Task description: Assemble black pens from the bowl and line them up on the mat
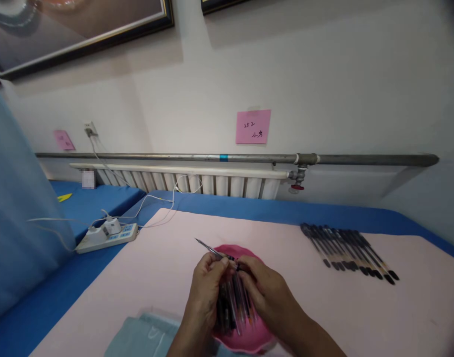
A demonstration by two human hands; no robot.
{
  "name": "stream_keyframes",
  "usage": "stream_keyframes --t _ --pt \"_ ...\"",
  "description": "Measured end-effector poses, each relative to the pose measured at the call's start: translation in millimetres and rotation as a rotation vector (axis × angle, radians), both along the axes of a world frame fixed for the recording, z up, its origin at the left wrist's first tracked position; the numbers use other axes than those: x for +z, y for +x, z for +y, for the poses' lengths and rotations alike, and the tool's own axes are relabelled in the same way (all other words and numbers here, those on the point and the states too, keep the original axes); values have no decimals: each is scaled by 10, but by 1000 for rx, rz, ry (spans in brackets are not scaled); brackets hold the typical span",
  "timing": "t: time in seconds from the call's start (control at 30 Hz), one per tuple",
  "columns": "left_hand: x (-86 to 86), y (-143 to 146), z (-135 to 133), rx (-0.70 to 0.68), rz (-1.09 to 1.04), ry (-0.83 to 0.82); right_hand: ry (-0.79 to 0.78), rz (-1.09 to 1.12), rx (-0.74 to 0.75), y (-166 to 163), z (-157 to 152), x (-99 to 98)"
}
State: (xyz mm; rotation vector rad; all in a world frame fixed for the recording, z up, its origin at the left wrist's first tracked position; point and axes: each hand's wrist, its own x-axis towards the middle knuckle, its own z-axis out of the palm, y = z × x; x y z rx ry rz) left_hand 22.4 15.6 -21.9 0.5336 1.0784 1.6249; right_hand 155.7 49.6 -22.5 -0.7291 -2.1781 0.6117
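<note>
Above a pink bowl (245,344) my left hand (207,280) is closed round a slim pen (209,248), its pointed tip sticking out to the upper left. My right hand (266,290) pinches at the pen's other end, where something small and dark shows between the fingers. What exactly lies between the two hands is partly hidden. Inside the bowl are several clear pen barrels (236,302) and dark pen parts (223,312), beneath and between my wrists.
Several dark-ended pens (349,253) lie in a row on the pink sheet (156,267) at the right. A folded light-blue cloth (141,337) is at the front left. A power strip (108,240) with cables sits by the left edge; a radiator (221,184) stands behind.
</note>
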Motion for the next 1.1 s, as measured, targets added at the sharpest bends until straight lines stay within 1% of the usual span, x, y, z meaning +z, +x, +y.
stream_keyframes --t 0.13,0.23,0.37,0.47,0.6,0.73,0.83,0.93,1.0,1.03,1.1 --pt "-10 3 3 -11 17 -5 20 -51 5 -4 8 -36" --pt "-47 -1 10 -25 48 0 16 -40 2 -1 14 -69" --pt "-92 -18 12 -37 123 29 -67 -19 38 -5 10 -77" --pt "-96 -22 11 -57 169 57 -160 17 33 -14 -3 -60" --pt "-52 -18 13 -63 170 62 -272 55 29 -29 -10 -39" --pt "-2 -26 6 -68 175 31 -323 49 3 -54 -12 -21" --pt "-2 -17 -5 -126 199 2 -303 -11 -39 -73 -24 -4" --pt "-22 3 -15 -187 238 -46 -219 -76 -72 -78 -39 2" --pt "-19 -7 -20 -215 300 -66 -176 -80 -67 -71 -39 -4" --pt "-8 -28 -24 -230 341 -66 -180 -70 -60 -65 -35 -8" --pt "32 -106 -34 -230 405 -54 -250 -26 -66 -49 -15 -15"
